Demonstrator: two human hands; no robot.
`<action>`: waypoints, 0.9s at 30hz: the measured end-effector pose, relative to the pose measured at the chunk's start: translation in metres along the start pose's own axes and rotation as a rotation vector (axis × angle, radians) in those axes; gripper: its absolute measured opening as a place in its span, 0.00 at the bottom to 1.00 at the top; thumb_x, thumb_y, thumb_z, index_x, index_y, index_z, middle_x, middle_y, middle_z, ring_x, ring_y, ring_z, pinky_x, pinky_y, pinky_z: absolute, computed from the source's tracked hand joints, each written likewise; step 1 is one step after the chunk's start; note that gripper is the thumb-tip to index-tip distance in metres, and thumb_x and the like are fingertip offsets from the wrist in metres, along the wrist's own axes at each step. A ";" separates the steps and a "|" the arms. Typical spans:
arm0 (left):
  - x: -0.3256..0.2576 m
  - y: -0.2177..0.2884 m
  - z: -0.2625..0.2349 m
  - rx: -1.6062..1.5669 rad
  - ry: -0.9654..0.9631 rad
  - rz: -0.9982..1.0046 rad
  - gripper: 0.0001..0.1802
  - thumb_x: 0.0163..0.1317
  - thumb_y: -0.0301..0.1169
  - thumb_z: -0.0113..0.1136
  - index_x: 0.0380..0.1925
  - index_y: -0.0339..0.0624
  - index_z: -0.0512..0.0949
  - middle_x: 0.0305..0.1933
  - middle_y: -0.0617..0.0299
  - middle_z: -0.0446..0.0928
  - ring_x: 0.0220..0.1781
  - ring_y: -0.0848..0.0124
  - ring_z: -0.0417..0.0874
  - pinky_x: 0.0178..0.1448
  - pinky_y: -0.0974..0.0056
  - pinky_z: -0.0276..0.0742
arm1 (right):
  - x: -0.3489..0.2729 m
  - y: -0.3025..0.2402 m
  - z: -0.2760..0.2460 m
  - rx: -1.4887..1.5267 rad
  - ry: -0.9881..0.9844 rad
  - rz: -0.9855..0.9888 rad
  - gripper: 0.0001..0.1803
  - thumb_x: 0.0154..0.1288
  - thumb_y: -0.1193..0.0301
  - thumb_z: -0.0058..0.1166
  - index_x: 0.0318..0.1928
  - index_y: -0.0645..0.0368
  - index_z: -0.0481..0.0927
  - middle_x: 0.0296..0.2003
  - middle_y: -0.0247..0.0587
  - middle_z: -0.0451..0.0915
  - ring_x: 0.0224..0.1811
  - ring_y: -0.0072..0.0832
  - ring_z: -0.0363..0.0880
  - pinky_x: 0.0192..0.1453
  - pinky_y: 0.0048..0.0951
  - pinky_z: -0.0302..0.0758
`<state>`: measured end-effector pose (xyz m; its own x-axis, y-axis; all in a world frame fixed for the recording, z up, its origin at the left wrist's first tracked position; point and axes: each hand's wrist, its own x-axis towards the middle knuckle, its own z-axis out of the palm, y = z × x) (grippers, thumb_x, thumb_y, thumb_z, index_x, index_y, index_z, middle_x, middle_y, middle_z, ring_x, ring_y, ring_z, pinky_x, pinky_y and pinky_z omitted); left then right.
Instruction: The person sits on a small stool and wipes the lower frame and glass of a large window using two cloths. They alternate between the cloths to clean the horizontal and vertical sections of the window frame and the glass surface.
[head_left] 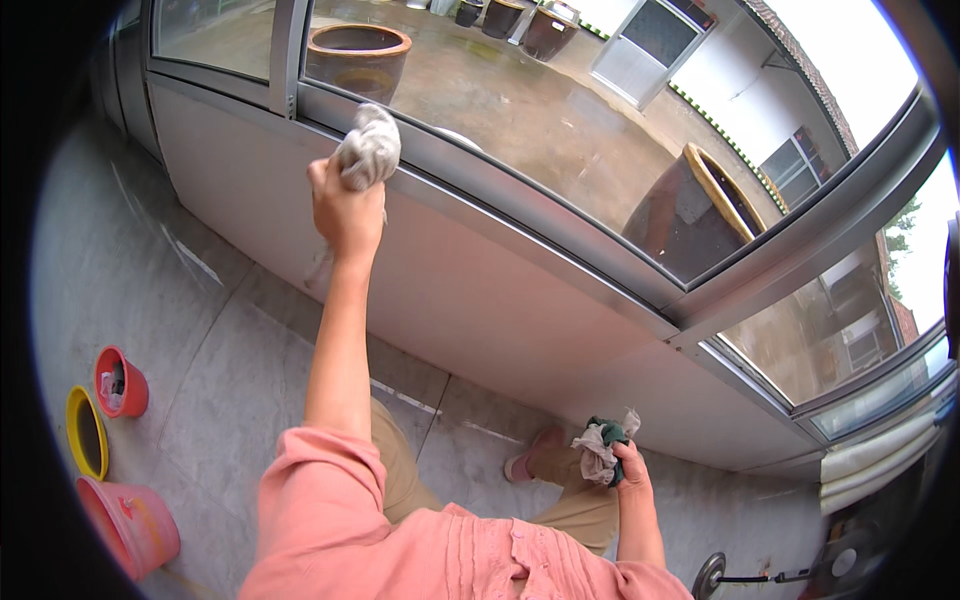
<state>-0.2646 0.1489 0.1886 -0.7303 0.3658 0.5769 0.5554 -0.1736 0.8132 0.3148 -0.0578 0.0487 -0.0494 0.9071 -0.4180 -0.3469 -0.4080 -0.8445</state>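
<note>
My left hand [347, 215] is stretched forward, its fingers closed round a crumpled pale grey cloth [371, 150]. That cloth is up against the lower metal rail of the window frame [440, 160], close to the upright post at the left. Low on the right, my right hand [632, 468] grips a bunch of rags [602, 452], some dark green and some light grey, held over my knee and away from the window. Through the glass stand large brown glazed jars.
A white panel wall [480, 290] runs below the window. At the left, a small red bucket [122, 382], a yellow-rimmed bucket [88, 432] and a larger pink bucket [130, 525] stand on the grey tiled floor [215, 340]. A black wheel on a bar [710, 575] lies at the lower right.
</note>
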 end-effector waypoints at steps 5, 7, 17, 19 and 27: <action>-0.112 -0.050 -0.029 -0.575 -0.170 -0.260 0.24 0.51 0.22 0.72 0.50 0.37 0.77 0.50 0.63 0.73 0.50 0.65 0.81 0.60 0.60 0.75 | 0.030 -0.078 0.185 -0.446 -0.219 -0.110 0.25 0.49 0.76 0.67 0.51 0.61 0.79 0.47 0.37 0.83 0.48 0.28 0.83 0.58 0.32 0.79; -0.145 -0.078 -0.031 -0.642 -0.146 -0.501 0.22 0.50 0.20 0.72 0.48 0.37 0.78 0.46 0.65 0.77 0.48 0.70 0.80 0.56 0.61 0.76 | 0.050 -0.102 0.280 -0.618 -0.429 -0.174 0.24 0.50 0.76 0.65 0.51 0.61 0.79 0.44 0.32 0.82 0.47 0.22 0.80 0.57 0.27 0.76; -0.113 -0.104 -0.034 -0.791 -0.440 -0.941 0.20 0.47 0.14 0.63 0.44 0.34 0.81 0.42 0.63 0.83 0.45 0.71 0.83 0.52 0.64 0.80 | 0.138 -0.130 0.649 -1.488 -0.809 -1.389 0.29 0.47 0.67 0.71 0.53 0.57 0.80 0.47 0.47 0.77 0.51 0.50 0.81 0.52 0.47 0.78; -0.106 -0.099 -0.035 -0.778 -0.430 -0.982 0.20 0.46 0.14 0.64 0.43 0.34 0.81 0.43 0.63 0.83 0.45 0.71 0.83 0.53 0.64 0.80 | 0.165 -0.130 0.700 -1.601 -0.768 -1.426 0.32 0.52 0.64 0.69 0.59 0.56 0.80 0.57 0.48 0.79 0.57 0.49 0.83 0.59 0.46 0.80; -0.094 -0.107 -0.036 -0.738 -0.360 -1.019 0.21 0.45 0.14 0.63 0.43 0.34 0.81 0.43 0.61 0.83 0.45 0.69 0.84 0.54 0.62 0.80 | 0.187 -0.121 0.790 -2.240 -0.560 -1.538 0.28 0.59 0.62 0.64 0.60 0.54 0.81 0.62 0.38 0.76 0.55 0.41 0.85 0.50 0.49 0.81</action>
<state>-0.2697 0.0998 0.0505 -0.4800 0.8320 -0.2782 -0.6120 -0.0903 0.7857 -0.3924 0.2426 0.3368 -0.9348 0.3462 0.0790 0.3398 0.8076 0.4820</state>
